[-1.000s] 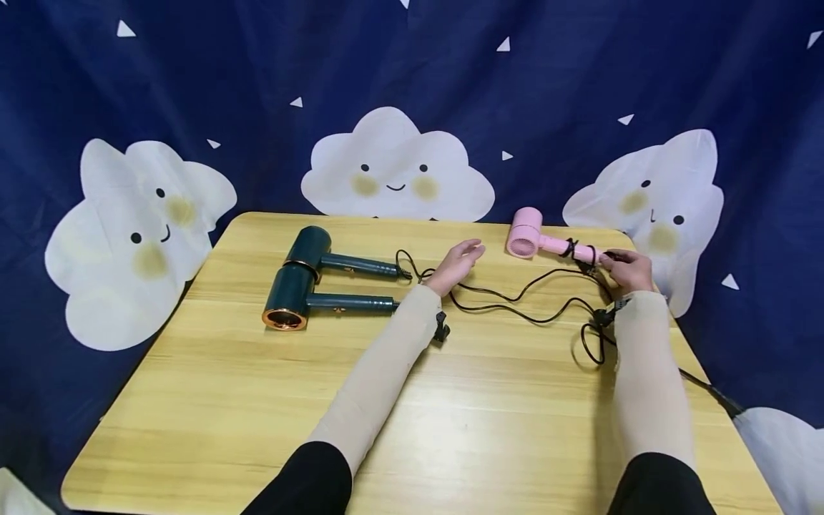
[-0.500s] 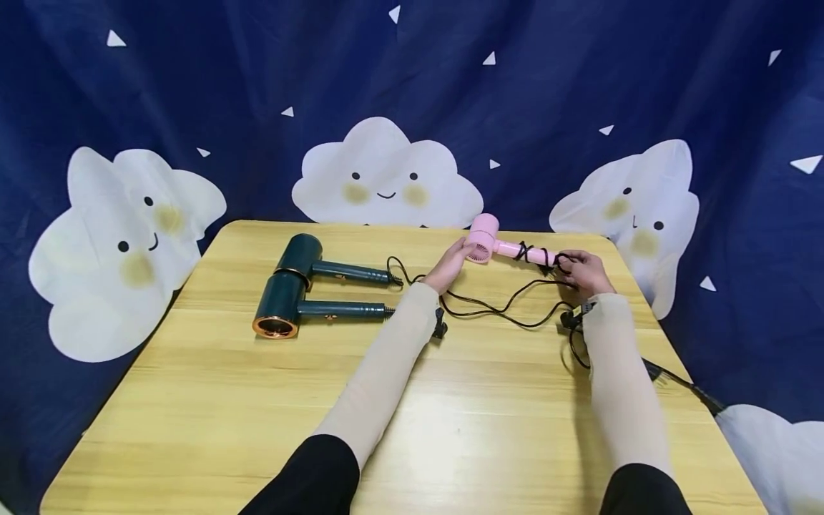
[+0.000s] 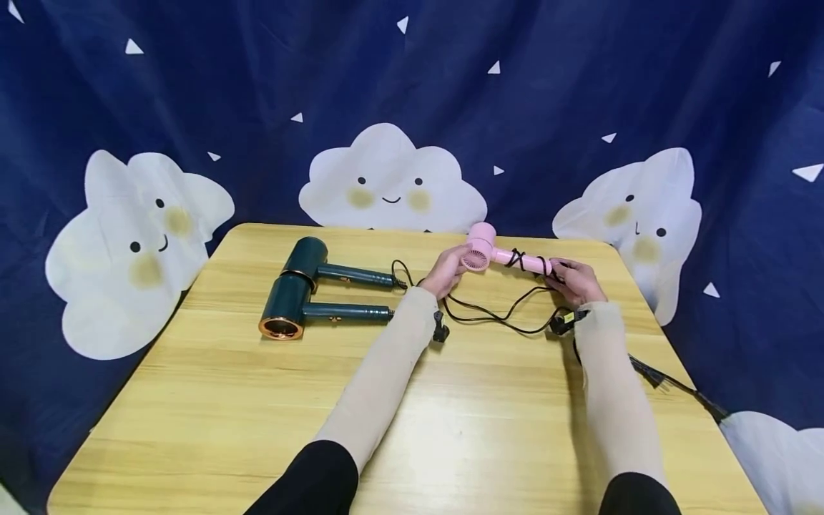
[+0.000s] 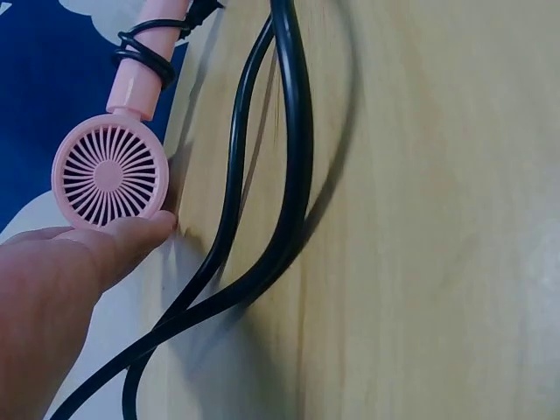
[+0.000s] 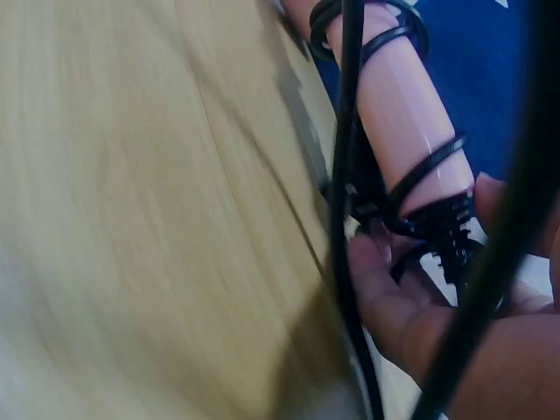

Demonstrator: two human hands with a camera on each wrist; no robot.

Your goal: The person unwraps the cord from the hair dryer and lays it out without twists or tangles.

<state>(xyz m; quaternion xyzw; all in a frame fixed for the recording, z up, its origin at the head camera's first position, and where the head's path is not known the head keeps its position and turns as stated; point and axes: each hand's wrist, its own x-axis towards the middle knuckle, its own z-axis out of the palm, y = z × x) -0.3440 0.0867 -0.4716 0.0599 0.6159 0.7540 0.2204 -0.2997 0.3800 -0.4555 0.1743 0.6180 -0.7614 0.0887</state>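
In the head view a pink hair dryer (image 3: 483,237) is at the far edge of the table, its handle pointing right with black cord wound round it. My left hand (image 3: 444,273) grips its head from the left; in the left wrist view the thumb (image 4: 144,236) touches the rim under the round grille, and the other fingers are largely hidden. My right hand (image 3: 579,281) holds the handle's end. The right wrist view shows fingers and thumb around the base of the pink handle (image 5: 407,122), by the ribbed cord sleeve (image 5: 451,236).
Two dark green hair dryers with copper trim, one behind (image 3: 305,256) and one in front (image 3: 283,299), lie at the left. Loose black cord (image 3: 496,318) runs between my hands. A plug (image 3: 653,375) lies near the table's right edge. A blue cloud-patterned curtain (image 3: 534,107) hangs behind.
The pink hair dryer has shifted left along the table's far side with my right hand. My left hand, earlier apart from it, has come to hold its head. The green dryers stay put.
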